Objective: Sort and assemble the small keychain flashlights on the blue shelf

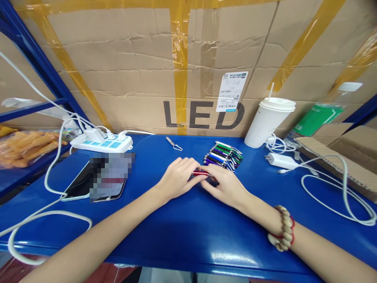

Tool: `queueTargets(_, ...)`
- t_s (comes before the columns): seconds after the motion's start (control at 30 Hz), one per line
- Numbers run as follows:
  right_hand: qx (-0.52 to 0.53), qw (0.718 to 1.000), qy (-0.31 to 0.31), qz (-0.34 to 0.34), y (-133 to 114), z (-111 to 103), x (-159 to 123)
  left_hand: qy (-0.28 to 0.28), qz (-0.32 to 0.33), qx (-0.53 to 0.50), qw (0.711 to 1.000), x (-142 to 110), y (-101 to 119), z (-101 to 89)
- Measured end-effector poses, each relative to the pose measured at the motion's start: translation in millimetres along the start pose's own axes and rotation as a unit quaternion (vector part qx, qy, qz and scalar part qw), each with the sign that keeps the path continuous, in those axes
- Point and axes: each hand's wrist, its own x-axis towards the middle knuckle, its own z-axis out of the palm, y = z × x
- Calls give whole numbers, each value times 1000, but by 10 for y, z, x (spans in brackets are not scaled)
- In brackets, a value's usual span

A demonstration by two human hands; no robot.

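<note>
A small red keychain flashlight lies level between my two hands, above the blue table. My left hand grips its left end, with the thumb beneath and the fingers curled over. At the other end, the fingers of my right hand close on it, partly hiding the tip. Just behind my right hand, a row of similar flashlights in green, purple, black, blue and white lies side by side, their clips pointing right. One single silver-grey flashlight with a carabiner clip rests farther back, left of the row.
The blue table ends at a large cardboard box. To the left are a power strip, phones and loose cables. On the right stand a white cup, a bottle, a charger and an open carton.
</note>
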Motion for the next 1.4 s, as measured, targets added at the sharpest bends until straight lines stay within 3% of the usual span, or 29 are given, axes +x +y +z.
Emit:
queueTargets(0.17,-11,999,-38,-12,-41,-22,5,-7,-26,-2,1000,9,-29,-9)
queueTargets(0.5,-69,997,-10,10,-12,-21,-2,-57,-61,-86,993,9,-40,-24)
queueTargets(0.67,-59,998,-12,24,-17,-23,-4,-42,-132,-205,969,0,-45,17)
queueTargets(0.83,-35,997,-33,60,4,-6,-12,-26,-188,-261,947,2,-58,20)
queueTargets(1.2,-36,993,-46,107,35,10,-16,7,-213,-341,916,-21,-92,73)
queueTargets(1.4,-22,993,-42,106,28,4,-13,6,-213,-333,919,-21,-102,89)
